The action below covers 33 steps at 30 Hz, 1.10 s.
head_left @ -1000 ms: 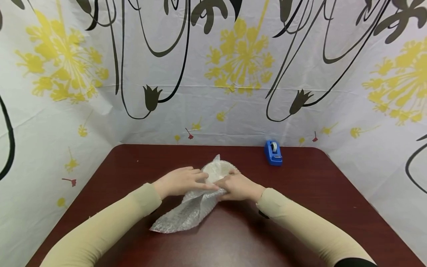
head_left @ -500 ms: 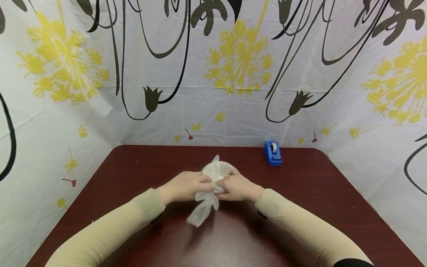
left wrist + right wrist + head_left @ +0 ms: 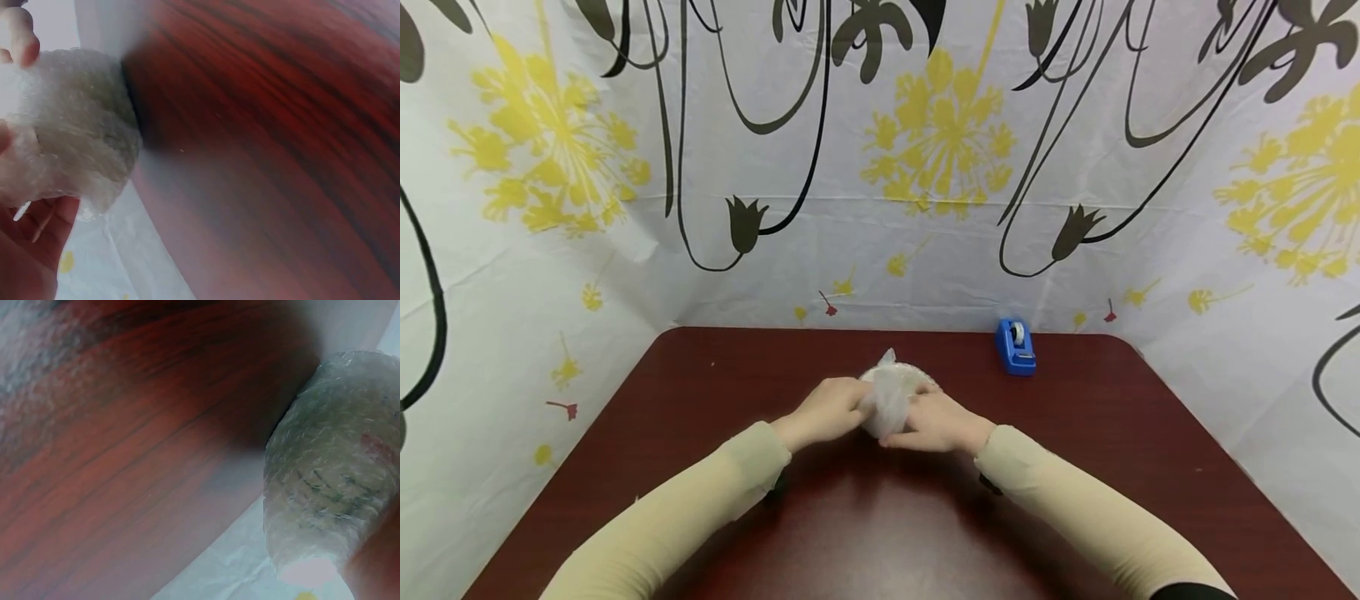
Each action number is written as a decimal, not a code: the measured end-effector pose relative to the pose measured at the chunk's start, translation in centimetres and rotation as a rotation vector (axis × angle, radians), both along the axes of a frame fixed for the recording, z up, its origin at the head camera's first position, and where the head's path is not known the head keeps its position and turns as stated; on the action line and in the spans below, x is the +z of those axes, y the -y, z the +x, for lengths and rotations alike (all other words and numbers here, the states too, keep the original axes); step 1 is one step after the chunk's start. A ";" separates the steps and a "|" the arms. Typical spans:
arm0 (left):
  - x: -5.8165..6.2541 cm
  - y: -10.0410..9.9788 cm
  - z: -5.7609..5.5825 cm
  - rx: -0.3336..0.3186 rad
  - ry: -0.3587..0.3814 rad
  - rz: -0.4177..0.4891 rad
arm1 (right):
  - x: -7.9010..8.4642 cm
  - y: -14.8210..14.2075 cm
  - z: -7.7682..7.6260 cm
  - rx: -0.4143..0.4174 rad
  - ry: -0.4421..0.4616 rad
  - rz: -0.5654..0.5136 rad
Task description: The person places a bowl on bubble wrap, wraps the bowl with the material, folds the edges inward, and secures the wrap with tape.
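Note:
A rounded object bundled in clear bubble wrap (image 3: 889, 396) stands on the table between both hands. Dark and reddish marks show faintly through the wrap on the bundle (image 3: 331, 462) in the right wrist view; what lies inside cannot be told. My left hand (image 3: 829, 408) grips the wrap at the bundle's left, with a loose end folded up over the top. In the left wrist view its fingers (image 3: 59, 219) curl behind the bubble wrap (image 3: 81, 125). From the right, my right hand (image 3: 940, 421) holds the bundle, its thumb at the near side.
A blue tape dispenser (image 3: 1017, 346) stands at the back right of the dark red-brown table (image 3: 880, 533). A white patterned cloth (image 3: 820, 183) hangs behind and along the sides.
The wrap's loose tail, spread toward the near left, was gathered and then folded up onto the bundle. My left hand moved with it; my right hand stayed nearly still.

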<state>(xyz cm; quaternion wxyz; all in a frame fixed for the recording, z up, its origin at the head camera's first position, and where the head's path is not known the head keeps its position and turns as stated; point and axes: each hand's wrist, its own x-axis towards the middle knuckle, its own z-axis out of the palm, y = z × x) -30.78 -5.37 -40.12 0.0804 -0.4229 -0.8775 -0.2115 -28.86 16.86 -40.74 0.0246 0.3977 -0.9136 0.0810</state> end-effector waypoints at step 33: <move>1.0 1.3 3.9 -0.086 0.110 0.259 | 3.0 0.6 -1.3 -0.232 0.505 0.081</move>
